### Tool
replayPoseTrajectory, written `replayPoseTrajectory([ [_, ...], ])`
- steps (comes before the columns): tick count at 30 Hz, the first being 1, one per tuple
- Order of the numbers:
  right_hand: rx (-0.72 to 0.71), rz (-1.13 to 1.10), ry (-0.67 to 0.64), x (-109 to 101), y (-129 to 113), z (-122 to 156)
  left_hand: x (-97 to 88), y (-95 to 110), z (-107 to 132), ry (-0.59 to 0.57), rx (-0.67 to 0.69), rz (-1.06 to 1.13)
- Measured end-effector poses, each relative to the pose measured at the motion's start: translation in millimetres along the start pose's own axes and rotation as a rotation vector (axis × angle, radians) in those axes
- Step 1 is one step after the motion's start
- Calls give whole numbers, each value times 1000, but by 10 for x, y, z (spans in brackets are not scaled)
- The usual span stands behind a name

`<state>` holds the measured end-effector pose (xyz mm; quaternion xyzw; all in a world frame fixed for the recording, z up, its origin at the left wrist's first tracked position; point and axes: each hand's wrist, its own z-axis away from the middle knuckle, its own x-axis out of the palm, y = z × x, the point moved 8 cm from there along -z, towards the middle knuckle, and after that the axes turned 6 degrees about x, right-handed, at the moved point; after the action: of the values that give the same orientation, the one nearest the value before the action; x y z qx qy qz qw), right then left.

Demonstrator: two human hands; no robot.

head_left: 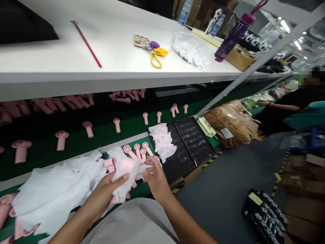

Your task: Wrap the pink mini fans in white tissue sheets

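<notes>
In the head view, the left hand [109, 194] pinches a white wrap [124, 173] between its fingers [126, 177], and a pink fan [123, 166] shows through the thin sheet. The right hand [156, 179] curls against the wrap's far side; whether it grips or only touches, I cannot tell. More fans [138, 150] stand just beyond the fingers on a green belt [76, 144]. Loose wraps [50, 193] heap to their left, and a stack [161, 142] sits on a black tray [189, 159] to their right. A hard pull could tear the thin wrap or let the fan slip out, and the trailing sheet could knock nearby fans askew. The label [226, 133] on a brown package [233, 125], far right of the fingers, is too small to read; no brand is legible.
</notes>
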<state>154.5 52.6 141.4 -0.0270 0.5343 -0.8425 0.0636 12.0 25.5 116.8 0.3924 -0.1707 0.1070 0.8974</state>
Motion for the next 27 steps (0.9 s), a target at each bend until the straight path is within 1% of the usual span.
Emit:
replayPoseTrajectory([
  [2,106,-83,-103,-85,198,-39,229,-256,-4,-189,-128,-94],
  [3,146,-115,-132,-128,296,-61,299,-368,-24,-242,-161,-99],
  [4,181,-155,-119,-203,393,-88,320,-466,-66,-249,-180,-84],
  [5,215,-206,-66,-316,491,-116,288,-546,-130,-210,-188,-64],
  [7,279,-330,78,-603,678,-155,108,-637,-280,-38,-170,-55],
  [8,294,-382,139,-751,747,-166,25,-640,-342,35,-146,-66],
  [9,292,-418,181,-888,789,-175,-15,-616,-390,75,-113,-80],
  [10,277,-436,196,-1000,804,-184,0,-572,-426,73,-77,-93],
  [11,251,-438,189,-1083,793,-191,72,-525,-447,33,-52,-99],
  [12,220,-425,170,-1137,762,-195,183,-484,-453,-24,-41,-94],
  [13,190,-402,148,-1163,719,-190,303,-451,-451,-70,-42,-82],
  [15,130,-352,104,-1154,610,-159,486,-417,-446,-75,-65,-44],
  [17,55,-287,89,-1118,492,-101,601,-435,-451,-56,-109,4],
  [18,17,-241,95,-1106,442,-67,647,-465,-454,-69,-140,29],
  [20,-43,-139,112,-1100,380,2,718,-548,-454,-150,-207,49],
  [22,-65,-52,105,-1111,378,60,712,-622,-465,-206,-233,16],
  [23,-59,-14,90,-1121,396,84,673,-640,-486,-201,-216,-14],
  [25,-13,59,63,-1168,461,121,547,-614,-550,-118,-117,-42],
  [27,61,64,53,-1240,542,147,434,-530,-603,-20,20,32],
])
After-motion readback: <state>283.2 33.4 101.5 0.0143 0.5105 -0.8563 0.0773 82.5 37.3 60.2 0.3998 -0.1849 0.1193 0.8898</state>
